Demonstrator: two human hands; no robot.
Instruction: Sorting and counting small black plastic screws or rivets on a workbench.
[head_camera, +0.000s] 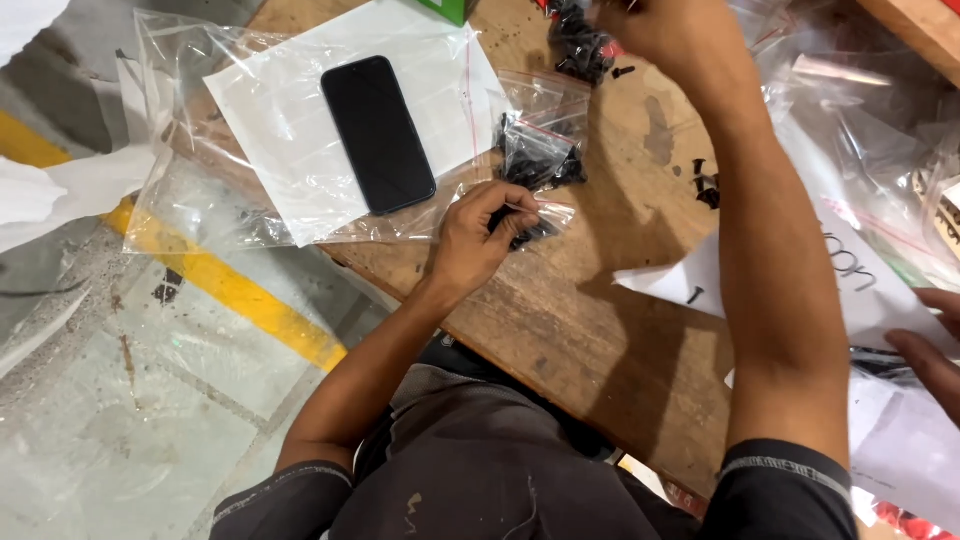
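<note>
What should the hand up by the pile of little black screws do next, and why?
Probably carry screws from the pile down into the small clear bag. The right hand is up at that pile, and the left hand pinches the bag, already partly filled.

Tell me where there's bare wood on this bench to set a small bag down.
Bare wood lies between the left hand with its small bag of screws and the right forearm, down to the table edge. Crowded: the phone on bagged paper, the loose screws, and plastic bags far right.
</note>
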